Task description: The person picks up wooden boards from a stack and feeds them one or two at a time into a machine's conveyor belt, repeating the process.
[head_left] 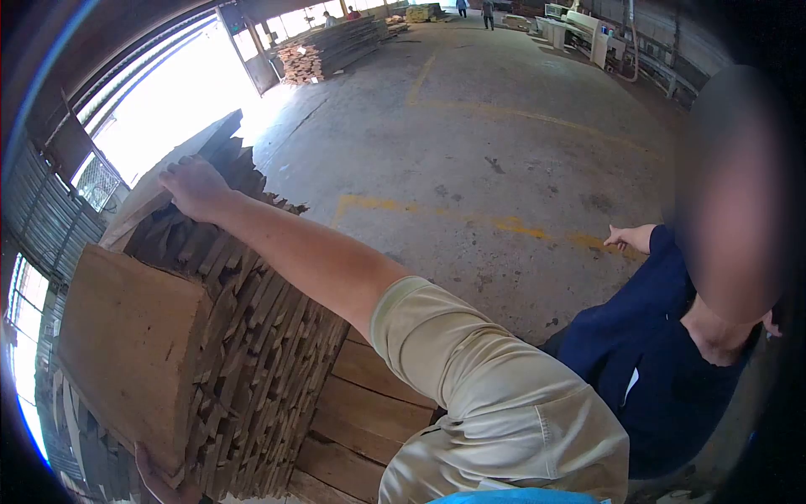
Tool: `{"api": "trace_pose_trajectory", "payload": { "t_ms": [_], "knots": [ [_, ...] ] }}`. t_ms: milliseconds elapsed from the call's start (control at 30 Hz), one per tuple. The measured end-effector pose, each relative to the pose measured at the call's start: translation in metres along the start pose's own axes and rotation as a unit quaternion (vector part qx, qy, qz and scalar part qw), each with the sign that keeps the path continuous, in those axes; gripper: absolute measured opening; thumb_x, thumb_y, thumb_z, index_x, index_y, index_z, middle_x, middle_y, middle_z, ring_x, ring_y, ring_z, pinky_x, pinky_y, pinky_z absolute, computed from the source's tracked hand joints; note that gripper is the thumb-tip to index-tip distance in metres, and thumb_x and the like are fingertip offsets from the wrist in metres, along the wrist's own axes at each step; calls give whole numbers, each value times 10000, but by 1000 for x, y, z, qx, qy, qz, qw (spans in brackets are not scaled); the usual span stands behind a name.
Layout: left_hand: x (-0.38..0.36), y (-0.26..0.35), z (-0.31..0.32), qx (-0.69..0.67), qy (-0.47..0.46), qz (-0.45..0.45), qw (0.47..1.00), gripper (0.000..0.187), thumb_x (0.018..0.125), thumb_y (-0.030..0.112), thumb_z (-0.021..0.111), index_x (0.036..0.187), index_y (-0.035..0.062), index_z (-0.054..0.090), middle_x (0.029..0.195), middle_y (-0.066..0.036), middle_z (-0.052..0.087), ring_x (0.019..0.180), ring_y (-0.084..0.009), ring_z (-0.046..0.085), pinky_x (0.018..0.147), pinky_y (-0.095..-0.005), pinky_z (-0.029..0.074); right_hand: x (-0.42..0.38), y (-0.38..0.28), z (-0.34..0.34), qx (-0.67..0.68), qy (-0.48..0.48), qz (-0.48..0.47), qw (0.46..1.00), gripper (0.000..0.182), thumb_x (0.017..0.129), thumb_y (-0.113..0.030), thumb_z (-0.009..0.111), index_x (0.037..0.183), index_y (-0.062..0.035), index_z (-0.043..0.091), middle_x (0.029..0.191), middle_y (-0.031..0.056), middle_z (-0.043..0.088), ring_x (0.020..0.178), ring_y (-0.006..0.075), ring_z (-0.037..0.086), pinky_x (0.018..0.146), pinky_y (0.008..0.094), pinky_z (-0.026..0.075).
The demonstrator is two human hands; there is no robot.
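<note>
A tall stack of rough-sawn wooden boards with ragged edges fills the left side. My right hand, at the end of a beige sleeve, has its fingers curled over the edge of a pale board at the far top of the stack. A wide brown board lies on top, nearer to me. At the lower left, my left hand is closed at this wide board's near edge, its thumb showing; its other fingers are mostly hidden.
Close on my right stands a person in navy, one hand pointing toward the floor. Flat planks lie beside the stack. Further off are another lumber stack, machinery, several people and yellow floor lines.
</note>
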State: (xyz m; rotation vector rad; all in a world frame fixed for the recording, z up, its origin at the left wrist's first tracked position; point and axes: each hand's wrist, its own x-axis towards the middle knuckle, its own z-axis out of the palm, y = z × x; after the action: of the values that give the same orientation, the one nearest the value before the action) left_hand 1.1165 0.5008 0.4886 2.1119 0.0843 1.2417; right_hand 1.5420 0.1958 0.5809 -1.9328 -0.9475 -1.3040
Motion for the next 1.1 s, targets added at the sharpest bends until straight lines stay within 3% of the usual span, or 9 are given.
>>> {"api": "trace_pose_trajectory", "payload": {
  "t_ms": [67, 267, 367, 467, 567, 733, 800, 967, 1100],
  "knots": [
    [9, 41, 18, -356, 124, -330, 865, 647, 801, -59, 596, 1429, 35, 473, 1474, -134, 487, 1374, -266, 438, 1171, -414, 328, -1, -1, -2, 12, 11, -2, 1000, 206, 791, -142, 645, 980, -62, 658, 977, 118, 668, 1018, 317, 629, 940, 453, 475],
    [-4, -46, -13, 56, -35, -2, 998, 597, 841, 11, 568, 1431, 35, 481, 1479, -148, 475, 1362, -268, 444, 1182, -397, 311, 1, -3, -8, 19, -10, 10, 1000, 204, 809, -126, 595, 988, -57, 664, 983, 133, 675, 1037, 322, 630, 965, 460, 471],
    [-2, -39, -16, 82, -40, -11, 996, 535, 882, 49, 534, 1416, 42, 505, 1473, -147, 482, 1354, -267, 450, 1178, -401, 315, 1, -5, -12, 20, -15, 8, 1000, 212, 814, -129, 592, 999, -54, 663, 986, 137, 676, 1043, 324, 629, 967, 459, 472],
    [-1, -25, -5, -80, 5, -108, 991, 512, 886, 59, 535, 1397, 34, 523, 1459, -151, 497, 1347, -267, 456, 1172, -408, 323, 0, -6, -15, 21, -11, 7, 1000, 213, 818, -132, 591, 1002, -52, 662, 988, 136, 676, 1043, 325, 629, 966, 458, 472],
    [16, 52, 20, -414, 148, -405, 802, 451, 932, 100, 508, 1376, 31, 547, 1459, -153, 493, 1341, -266, 459, 1157, -416, 343, 1, -6, -16, 16, -21, 11, 1000, 208, 826, -134, 588, 1002, -51, 661, 988, 136, 676, 1038, 326, 630, 965, 458, 472],
    [-5, -20, -7, -92, 21, -19, 995, 455, 932, 205, 590, 1357, 41, 569, 1432, -145, 510, 1325, -276, 473, 1118, -419, 394, 1, -8, -17, 18, -10, 10, 1000, 190, 836, -146, 598, 989, -54, 664, 981, 137, 677, 1037, 324, 631, 960, 458, 473],
    [-6, -15, -4, -70, 15, -9, 997, 482, 918, 240, 625, 1356, 47, 567, 1414, -140, 522, 1305, -274, 490, 1099, -417, 413, 1, -6, -16, 22, -13, 11, 1000, 196, 830, -171, 623, 982, -54, 665, 986, 136, 678, 1042, 319, 630, 961, 460, 472],
    [14, 36, 9, -387, 70, -437, 809, 476, 908, 274, 650, 1325, 57, 573, 1372, -127, 553, 1218, -252, 555, 1027, -412, 474, 4, 0, -32, 137, -49, 29, 989, 294, 799, -282, 742, 986, -68, 666, 1014, 134, 670, 1037, 335, 622, 945, 464, 463],
    [9, 72, 25, -417, 39, -423, 804, 491, 908, 288, 657, 1308, 20, 561, 1334, -133, 588, 1189, -267, 579, 999, -414, 485, 18, 16, -19, 208, 156, 251, 932, 515, 766, -372, 791, 1125, -48, 616, 1095, 174, 641, 1051, 328, 624, 946, 442, 478]
  ]
}}
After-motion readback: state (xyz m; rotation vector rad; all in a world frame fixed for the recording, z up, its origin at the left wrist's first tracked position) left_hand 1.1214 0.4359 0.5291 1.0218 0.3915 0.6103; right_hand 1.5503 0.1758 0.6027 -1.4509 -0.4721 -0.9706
